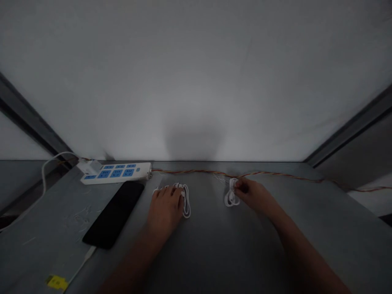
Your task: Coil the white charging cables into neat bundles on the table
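Observation:
On the grey table, my left hand (164, 206) lies over a coiled white cable (187, 204), its fingers bent down onto it. Loops of that cable stick out past the thumb side, and the rest is hidden beneath the hand. Farther right, my right hand (249, 192) pinches the edge of a smaller bundled white cable (232, 196) between thumb and fingers. This bundle is gathered at its middle, with loops above and below. A few thin pale strands (221, 178) lie just left of it.
A white power strip (142, 171) with blue sockets stands at the back left, a white adapter (90, 166) plugged in. In front lies a black phone (114, 216) with a white cord and yellow tag (57, 282). Twisted wires (190, 171) run along the wall (196, 81).

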The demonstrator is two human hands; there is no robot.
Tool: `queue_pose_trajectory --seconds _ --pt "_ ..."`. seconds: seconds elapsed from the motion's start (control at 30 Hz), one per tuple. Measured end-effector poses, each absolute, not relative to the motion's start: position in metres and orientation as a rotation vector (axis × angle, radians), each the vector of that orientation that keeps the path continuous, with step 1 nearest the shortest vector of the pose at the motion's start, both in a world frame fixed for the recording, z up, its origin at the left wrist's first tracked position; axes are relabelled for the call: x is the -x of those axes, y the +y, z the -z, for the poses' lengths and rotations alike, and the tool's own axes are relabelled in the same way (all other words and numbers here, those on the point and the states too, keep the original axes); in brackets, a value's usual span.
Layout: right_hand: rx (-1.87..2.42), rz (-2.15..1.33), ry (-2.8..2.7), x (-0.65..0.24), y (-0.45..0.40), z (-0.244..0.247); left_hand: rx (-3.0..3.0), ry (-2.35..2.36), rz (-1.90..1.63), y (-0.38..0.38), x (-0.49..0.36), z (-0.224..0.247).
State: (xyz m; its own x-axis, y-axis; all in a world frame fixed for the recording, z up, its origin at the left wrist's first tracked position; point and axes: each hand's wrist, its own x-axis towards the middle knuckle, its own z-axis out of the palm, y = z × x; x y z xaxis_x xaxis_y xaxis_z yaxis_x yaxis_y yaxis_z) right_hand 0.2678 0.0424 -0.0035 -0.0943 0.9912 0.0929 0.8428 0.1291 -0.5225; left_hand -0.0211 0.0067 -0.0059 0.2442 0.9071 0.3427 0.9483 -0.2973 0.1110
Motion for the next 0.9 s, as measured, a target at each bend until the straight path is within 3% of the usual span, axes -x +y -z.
queue_pose_trajectory --seconds 0.13,0.23,0.37,0.63,0.9 --pt "2.173 -0.401 -1.993 -0.293 0.047 0.001 2.416 -1.828 0.499 0.009 0.025 0.006" --pt "2.396 -0.159 -1.868 -0.299 0.045 -0.006 2.447 -1.827 0.595 0.011 0.027 0.01" --pt "2.189 0.251 -1.788 -0.279 0.038 -0.012 2.491 -1.853 0.707 0.013 0.028 0.013" --pt "0.982 -0.385 -2.479 -0.191 0.003 0.007 2.609 -1.815 0.911 0.011 0.022 0.019" --pt "0.974 -0.572 -2.503 -0.187 0.001 0.003 2.526 -1.819 0.615 0.008 0.024 0.015"
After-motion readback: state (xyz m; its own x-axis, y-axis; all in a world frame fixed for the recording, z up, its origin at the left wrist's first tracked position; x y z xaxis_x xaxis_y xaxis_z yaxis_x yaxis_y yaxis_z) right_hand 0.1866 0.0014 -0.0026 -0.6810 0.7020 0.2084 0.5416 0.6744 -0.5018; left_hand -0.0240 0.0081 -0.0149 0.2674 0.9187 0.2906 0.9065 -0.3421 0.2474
